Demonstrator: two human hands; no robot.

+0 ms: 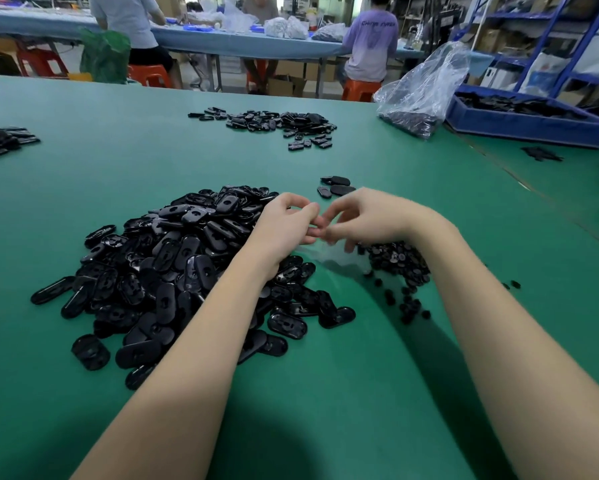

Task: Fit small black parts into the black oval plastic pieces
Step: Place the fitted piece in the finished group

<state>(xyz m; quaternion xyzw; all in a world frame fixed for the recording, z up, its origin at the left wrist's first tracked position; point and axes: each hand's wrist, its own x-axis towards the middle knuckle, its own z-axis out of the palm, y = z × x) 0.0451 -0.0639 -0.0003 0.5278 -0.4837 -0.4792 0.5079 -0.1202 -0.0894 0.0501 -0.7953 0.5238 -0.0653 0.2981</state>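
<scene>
Black oval pieces (173, 271) heaped beside the left hand (286, 225), plenty unfitted; both hands' fingers curl together, right hand (363, 218) too, contents unclear.

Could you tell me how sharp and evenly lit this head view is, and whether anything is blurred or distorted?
Head view: the oval pieces are sharp with glossy highlights; the fingertips of the left hand and right hand are motion-blurred; the arms cast soft shadows on the green table; wide-angle distortion bends the table edge; the background people look soft.
</scene>
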